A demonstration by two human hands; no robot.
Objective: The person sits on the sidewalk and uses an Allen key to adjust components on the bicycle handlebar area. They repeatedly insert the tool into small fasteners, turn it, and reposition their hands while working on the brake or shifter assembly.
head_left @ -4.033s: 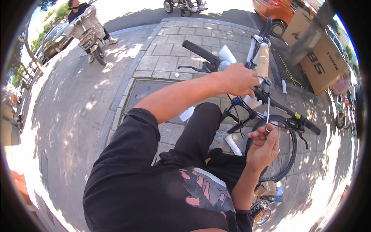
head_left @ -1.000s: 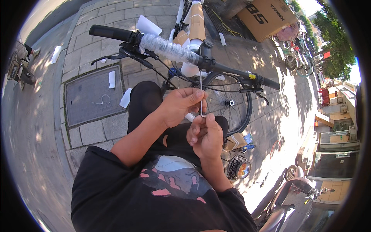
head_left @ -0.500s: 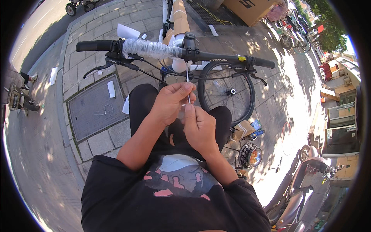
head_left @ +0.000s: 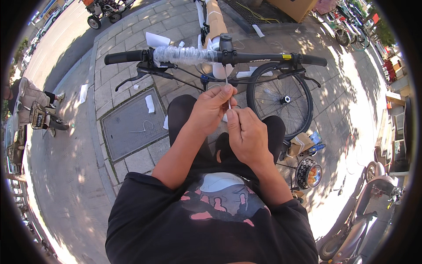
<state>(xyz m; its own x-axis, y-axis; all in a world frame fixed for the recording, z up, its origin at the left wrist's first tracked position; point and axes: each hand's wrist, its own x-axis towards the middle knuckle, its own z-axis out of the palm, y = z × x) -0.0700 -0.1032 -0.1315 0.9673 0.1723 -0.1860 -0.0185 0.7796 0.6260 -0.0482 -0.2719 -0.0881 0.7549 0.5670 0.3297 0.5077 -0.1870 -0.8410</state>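
Observation:
A thin silver rod that looks like a hex key [head_left: 226, 75] runs from the stem clamp [head_left: 226, 55] of a bicycle toward me. My left hand [head_left: 212, 108] is closed around its middle, thumb on top. Just below, my right hand [head_left: 249, 134] pinches the lower end between thumb and fingers. Ahead of both hands lies the black handlebar [head_left: 259, 57], its left half wrapped in clear plastic film [head_left: 184, 56]. Brake levers and cables hang beneath the bar. The rod's exact seat in the clamp is too small to make out.
A loose wheel [head_left: 285, 100] lies to the right of my knees, near a small cardboard box [head_left: 300, 144] and a round patterned container [head_left: 309, 173]. Scraps of white foam [head_left: 150, 104] lie on the paving. A scooter [head_left: 367, 211] stands at far right; a person [head_left: 33, 94] is at far left.
The whole view has shifted, so the bicycle and my hands appear further right and slightly lower. Both hands keep their hold on the hex key, with little visible change in grip.

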